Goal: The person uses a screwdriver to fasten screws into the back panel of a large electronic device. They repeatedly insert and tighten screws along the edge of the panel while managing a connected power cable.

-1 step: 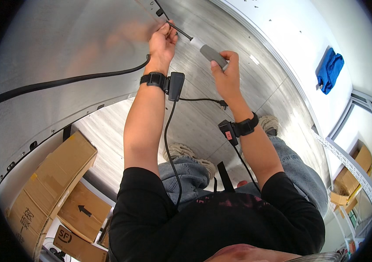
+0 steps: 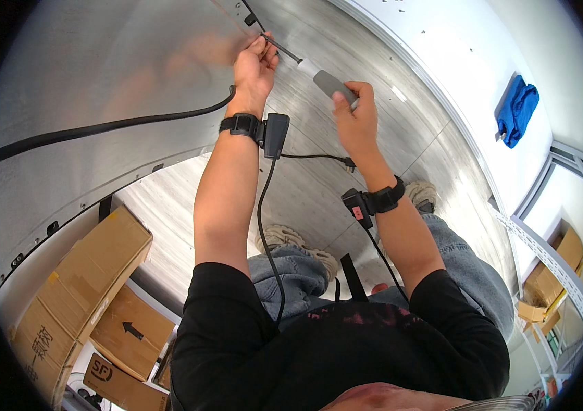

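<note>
My right hand [image 2: 355, 120] is wrapped round the back end of a screwdriver [image 2: 330, 85] with a grey and white handle. Its dark shaft slants up and left to the edge of a large silvery metal panel [image 2: 134, 68]. There my left hand [image 2: 256, 65] is closed in a pinch beside the shaft's tip. What those fingertips hold is hidden, and so is the very tip. A thick black cable [image 2: 106, 128] runs across the panel to my left wrist. A small dark fitting [image 2: 250, 20] sits on the panel's edge just beyond my left fingers.
Cardboard boxes [image 2: 82, 274] are stacked at the lower left, beside the panel. A thin black cord with a plug [image 2: 348, 163] lies on the wood-patterned floor [image 2: 305, 198]. On a white surface at the right lies a blue cloth [image 2: 518, 111]. White shelving [image 2: 559, 267] stands at the lower right.
My right hand has turned slightly on the screwdriver handle, and the handle has rotated a little. My left hand stays in place.
</note>
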### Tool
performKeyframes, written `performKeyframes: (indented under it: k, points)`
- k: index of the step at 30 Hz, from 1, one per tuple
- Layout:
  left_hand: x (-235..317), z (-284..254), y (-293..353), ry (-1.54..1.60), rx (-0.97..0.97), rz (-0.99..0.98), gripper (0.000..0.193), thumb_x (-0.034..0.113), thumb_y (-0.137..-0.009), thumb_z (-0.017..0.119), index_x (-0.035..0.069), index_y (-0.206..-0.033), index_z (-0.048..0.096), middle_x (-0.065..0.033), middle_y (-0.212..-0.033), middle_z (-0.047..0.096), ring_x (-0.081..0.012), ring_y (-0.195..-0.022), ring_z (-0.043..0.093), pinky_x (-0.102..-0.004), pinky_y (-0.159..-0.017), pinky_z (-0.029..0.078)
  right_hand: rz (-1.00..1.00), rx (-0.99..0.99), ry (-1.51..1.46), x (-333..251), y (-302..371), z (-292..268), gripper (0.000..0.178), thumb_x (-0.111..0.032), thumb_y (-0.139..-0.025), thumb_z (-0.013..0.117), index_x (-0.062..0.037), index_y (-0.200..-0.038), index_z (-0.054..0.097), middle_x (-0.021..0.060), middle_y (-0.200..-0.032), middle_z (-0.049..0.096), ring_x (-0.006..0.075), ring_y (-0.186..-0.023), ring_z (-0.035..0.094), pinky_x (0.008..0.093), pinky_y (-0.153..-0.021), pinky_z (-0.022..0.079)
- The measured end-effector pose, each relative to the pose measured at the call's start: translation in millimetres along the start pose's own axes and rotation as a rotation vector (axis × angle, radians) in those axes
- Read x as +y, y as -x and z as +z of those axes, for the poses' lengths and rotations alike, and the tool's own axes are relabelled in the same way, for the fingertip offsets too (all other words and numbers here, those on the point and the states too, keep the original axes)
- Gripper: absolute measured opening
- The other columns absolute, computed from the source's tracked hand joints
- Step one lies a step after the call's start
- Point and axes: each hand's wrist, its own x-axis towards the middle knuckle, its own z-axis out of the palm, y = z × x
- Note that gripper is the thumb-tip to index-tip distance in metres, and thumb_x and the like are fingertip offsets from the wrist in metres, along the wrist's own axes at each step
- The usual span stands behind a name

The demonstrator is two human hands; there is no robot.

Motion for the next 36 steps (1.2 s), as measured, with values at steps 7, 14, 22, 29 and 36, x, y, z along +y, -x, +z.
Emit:
performKeyframes:
  k: [7,14,22,29,36]
  points:
    - [-1.6,3.6,-0.2,-0.004,-0.004,0.0,0.02,0.017,-0.093,0.049,0.006,-0.104,0.062,0.001,-0.087,0.055,-0.0122,-0.079,0.051,-0.0275,-0.074,0.043,-0.065,0.192,-0.228,6.8,1.9,14.2,0.04,-0.036,-0.092,0.052,0.0006,-0.106,0.045,0.009,-0.082,0.055,0.0128,-0.058,0.055,0.027,-0.052,0.047]
    - [-3.5,-1.5,-2.2,0.007,-0.006,0.006,0.017,0.017,-0.091,0.052,0.009,-0.102,0.063,0.0028,-0.09,0.059,-0.0104,-0.078,0.053,-0.0259,-0.072,0.041,0.427,-0.131,-0.414,-8.4,-1.4,-10.6,0.045,-0.049,-0.091,0.047,-0.0043,-0.089,0.052,0.0028,-0.06,0.049,0.0107,-0.045,0.047,0.0271,-0.046,0.045]
    - [-3.8,1.0,2.0,-0.07,0.009,0.018,0.022,0.019,-0.093,0.049,0.009,-0.111,0.058,0.0002,-0.097,0.058,-0.0132,-0.088,0.053,-0.0274,-0.079,0.041,0.501,-0.148,-0.537,-14.9,1.3,-23.1,0.045,-0.045,-0.093,0.044,-0.0004,-0.087,0.053,0.0029,-0.055,0.048,0.0111,-0.039,0.042,0.0281,-0.041,0.041]
    - [-11.9,9.9,6.6,-0.202,0.054,0.068,0.021,0.017,-0.092,0.051,0.008,-0.109,0.059,0.0003,-0.097,0.06,-0.0112,-0.087,0.054,-0.0269,-0.077,0.041,0.388,-0.106,-0.516,-11.6,0.5,-46.3,0.035,-0.034,-0.093,0.049,0.0013,-0.096,0.05,0.0075,-0.065,0.056,0.0122,-0.044,0.05,0.0264,-0.044,0.044]
    - [-60.7,92.2,16.3,-0.563,-0.167,0.239,0.018,0.009,-0.089,0.054,0.005,-0.104,0.063,0.0005,-0.089,0.062,-0.0101,-0.081,0.055,-0.0258,-0.073,0.042,0.211,0.18,-0.498,-11.1,3.7,-122.2,0.022,-0.02,-0.09,0.055,-0.0024,-0.103,0.055,0.007,-0.07,0.057,0.0119,-0.057,0.054,0.0251,-0.052,0.046]
